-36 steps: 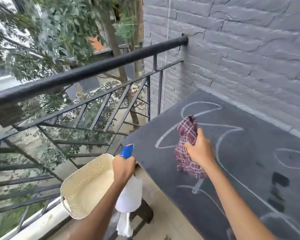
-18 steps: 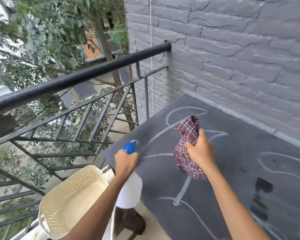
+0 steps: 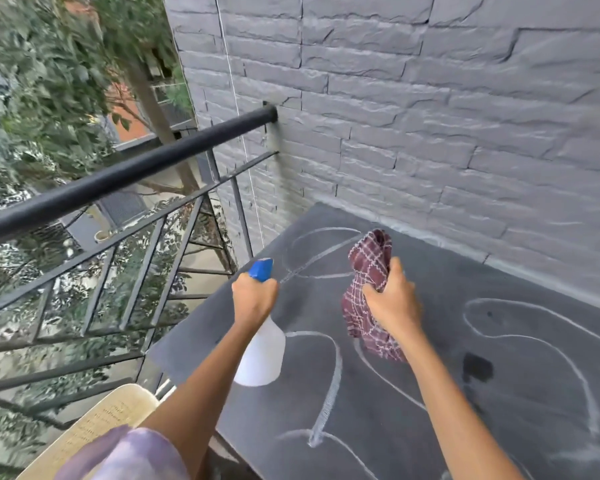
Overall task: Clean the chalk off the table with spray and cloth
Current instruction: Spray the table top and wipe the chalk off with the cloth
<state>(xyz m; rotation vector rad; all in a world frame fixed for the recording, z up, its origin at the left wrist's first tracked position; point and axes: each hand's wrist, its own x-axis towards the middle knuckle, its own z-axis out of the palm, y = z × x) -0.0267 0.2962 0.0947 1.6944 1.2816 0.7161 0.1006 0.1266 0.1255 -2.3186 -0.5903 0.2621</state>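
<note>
Down low, a cream perforated plastic basket [image 3: 94,424] is cut off by the frame edge, insides unseen. The left hand [image 3: 255,299] is wrapped round a white spray bottle with blue nozzle [image 3: 262,355], its fill unreadable. The right hand [image 3: 392,303] clutches a bunched maroon checked cloth [image 3: 368,271] over the dark grey chalk-marked table [image 3: 378,445].

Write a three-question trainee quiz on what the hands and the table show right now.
1. Short answer: is the table free of chalk lines?
2. True or false: the left hand grips the spray bottle.
3. Pick one: the checked cloth is A) spread flat on the table, B) bunched in the right hand, C) draped over the spray bottle.

Key: 1. No, chalk lines run across it. 2. True. 3. B.
</note>
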